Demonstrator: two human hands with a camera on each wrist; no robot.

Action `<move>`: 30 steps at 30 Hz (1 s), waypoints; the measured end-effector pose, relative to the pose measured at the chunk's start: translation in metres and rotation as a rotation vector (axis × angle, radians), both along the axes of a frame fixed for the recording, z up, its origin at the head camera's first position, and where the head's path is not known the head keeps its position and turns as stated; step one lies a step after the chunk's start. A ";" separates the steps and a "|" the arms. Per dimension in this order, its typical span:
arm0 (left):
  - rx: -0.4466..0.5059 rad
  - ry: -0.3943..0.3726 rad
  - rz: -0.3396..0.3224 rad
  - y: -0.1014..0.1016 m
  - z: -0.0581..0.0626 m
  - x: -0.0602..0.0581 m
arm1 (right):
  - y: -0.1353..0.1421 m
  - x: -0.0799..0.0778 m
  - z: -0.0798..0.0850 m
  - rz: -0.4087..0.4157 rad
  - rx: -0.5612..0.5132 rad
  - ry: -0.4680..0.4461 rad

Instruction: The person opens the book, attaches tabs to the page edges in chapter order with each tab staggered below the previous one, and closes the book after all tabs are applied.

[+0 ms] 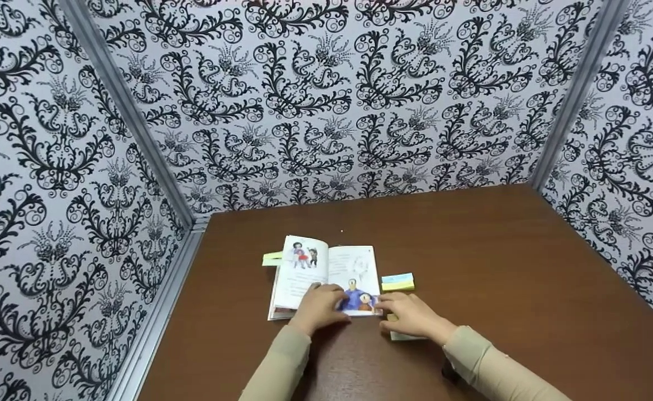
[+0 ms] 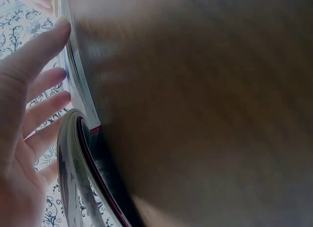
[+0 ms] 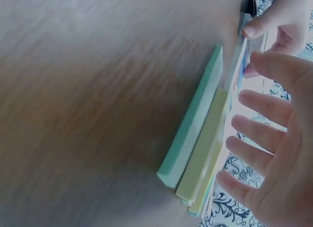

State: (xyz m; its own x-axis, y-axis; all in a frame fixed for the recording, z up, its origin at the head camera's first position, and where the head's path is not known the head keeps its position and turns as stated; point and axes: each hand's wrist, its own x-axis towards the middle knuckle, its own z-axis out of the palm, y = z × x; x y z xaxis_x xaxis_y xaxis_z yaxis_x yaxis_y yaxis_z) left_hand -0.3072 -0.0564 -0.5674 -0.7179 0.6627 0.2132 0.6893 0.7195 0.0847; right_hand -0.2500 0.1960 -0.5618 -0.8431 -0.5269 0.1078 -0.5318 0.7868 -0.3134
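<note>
An open picture book [image 1: 304, 287] lies on the table, with drawn figures on both pages. My left hand [image 1: 319, 306] rests on the lower part of the book, its fingers spread over the right page and its thumb at the bottom edge. Over the page's right edge reach the fingertips of my right hand [image 1: 412, 316], relaxed and slightly bent. Beneath that hand, a green sticky-note pad [image 3: 193, 122] and a yellow sticky-note pad [image 3: 203, 148] lie side by side, partly hidden in the head view.
Just beyond the right hand lie a blue and a yellow sticky-note pad [image 1: 397, 282]. Pale yellow-green sticky notes [image 1: 271, 259] stick out from the book's left side. The brown table [image 1: 471, 239] meets patterned walls [image 1: 326, 111] at the back and sides.
</note>
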 end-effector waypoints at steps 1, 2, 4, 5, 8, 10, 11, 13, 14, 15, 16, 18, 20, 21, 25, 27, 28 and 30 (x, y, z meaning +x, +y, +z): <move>-0.008 0.005 0.004 0.000 0.000 -0.001 | 0.001 0.000 0.001 -0.006 -0.009 0.005; -0.013 0.010 0.005 0.000 0.001 -0.001 | 0.001 -0.001 0.002 -0.011 -0.023 0.010; -0.017 0.009 -0.001 0.000 0.002 -0.002 | 0.003 -0.002 0.004 -0.023 -0.040 0.025; -0.015 0.004 -0.006 -0.001 0.003 -0.002 | 0.004 -0.002 0.005 -0.031 -0.045 0.026; 0.009 0.007 -0.018 -0.002 0.004 -0.001 | 0.008 -0.003 0.006 -0.040 -0.066 0.032; 0.047 0.027 -0.015 -0.004 0.004 0.002 | 0.010 -0.004 0.004 -0.042 -0.076 0.041; 0.071 0.044 -0.013 -0.004 0.004 0.003 | 0.011 -0.004 0.003 -0.041 -0.082 0.044; 0.115 0.106 -0.009 -0.004 0.004 0.004 | 0.012 -0.003 0.002 -0.041 -0.089 0.049; 0.136 0.134 -0.005 -0.004 0.004 0.004 | 0.012 -0.003 0.001 -0.040 -0.092 0.052; 0.157 0.158 -0.002 -0.005 0.004 0.004 | 0.011 -0.002 0.001 -0.038 -0.094 0.054; 0.168 0.180 0.005 -0.006 0.004 0.004 | 0.009 -0.002 0.001 -0.034 -0.095 0.050; 0.177 0.230 0.029 -0.008 0.003 0.004 | 0.005 0.000 0.000 -0.023 -0.088 0.037; 0.180 0.258 0.069 -0.012 0.002 0.005 | 0.002 0.001 0.000 -0.008 -0.073 0.025; 0.177 0.268 0.092 -0.014 0.002 0.006 | 0.001 0.002 -0.001 -0.001 -0.068 0.014; 0.165 0.279 0.208 -0.022 -0.002 0.010 | -0.002 0.004 -0.003 0.017 -0.042 -0.005; 0.148 0.264 0.260 -0.027 -0.004 0.012 | -0.003 0.003 -0.005 0.018 -0.035 -0.003; 0.138 0.256 0.282 -0.029 -0.005 0.013 | -0.004 0.003 -0.006 0.019 -0.028 0.003; 0.120 0.248 0.314 -0.034 -0.006 0.015 | -0.005 0.001 -0.008 0.020 -0.016 0.008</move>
